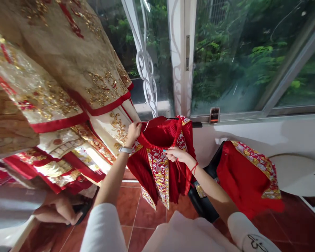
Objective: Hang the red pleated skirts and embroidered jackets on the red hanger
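Note:
A red pleated skirt with embroidered panels of gold and silver hangs before me, its gathered waist opening facing up. My left hand is closed on the left side of the waistband. At the front edge of the waistband, my right hand pinches the fabric, with red cords dangling below the fingers. A dark hanger pokes out at the right of the waist; a thin pale wire piece shows beside my left hand. How the hanger sits inside the skirt is partly hidden.
Cream and red gowns with gold sequins hang at the left. Another red embroidered garment drapes over a black chair at the right, near a round white tabletop. A small dark device stands on the windowsill. Someone's legs show lower left.

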Motion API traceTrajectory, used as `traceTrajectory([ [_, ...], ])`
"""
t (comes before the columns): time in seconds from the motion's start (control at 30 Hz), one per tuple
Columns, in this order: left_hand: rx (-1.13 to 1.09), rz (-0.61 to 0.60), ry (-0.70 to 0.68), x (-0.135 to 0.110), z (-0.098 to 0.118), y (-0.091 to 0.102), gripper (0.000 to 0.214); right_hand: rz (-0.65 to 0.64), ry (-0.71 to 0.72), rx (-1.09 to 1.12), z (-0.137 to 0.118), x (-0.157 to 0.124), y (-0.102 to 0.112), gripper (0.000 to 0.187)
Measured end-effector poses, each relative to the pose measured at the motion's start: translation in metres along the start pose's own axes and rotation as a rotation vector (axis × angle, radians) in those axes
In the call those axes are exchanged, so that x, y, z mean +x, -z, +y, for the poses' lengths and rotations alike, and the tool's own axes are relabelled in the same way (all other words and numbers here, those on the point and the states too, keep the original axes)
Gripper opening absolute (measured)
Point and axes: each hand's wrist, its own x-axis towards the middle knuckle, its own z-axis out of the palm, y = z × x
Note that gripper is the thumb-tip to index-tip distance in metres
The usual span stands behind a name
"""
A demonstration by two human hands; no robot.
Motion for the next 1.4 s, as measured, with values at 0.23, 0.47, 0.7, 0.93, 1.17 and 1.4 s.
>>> traceTrajectory([
  [0.23,0.031,0.423,0.039,-0.057,0.005,0.005,0.022,0.049,0.125,0.023,-0.002,-0.04,0.038,0.05],
  [0.47,-0.026,-0.175,-0.204,-0.056,-0.066,0.036,0.048,0.044,0.048,0.049,0.026,-0.025,0.034,0.044],
  [0.7,0.062,-0.038,-0.241,-0.083,-0.089,0.017,0.054,-0.023,0.059,0.084,0.033,-0.014,0.018,0.053],
  [0.93,0.085,-0.345,-0.143,-0.047,-0.089,0.063,0.032,-0.099,0.077,0.057,0.009,-0.02,0.009,0.046],
  [1.17,-0.37,-0.607,0.256,-0.036,-0.092,0.071,0.046,-0.049,0.078,0.113,0.012,-0.019,0.008,0.042],
  [1.4,-0.006,0.052,0.041,-0.112,-0.06,0.011,0.054,0.032,0.06,0.1,0.027,0.001,0.018,0.048],
])
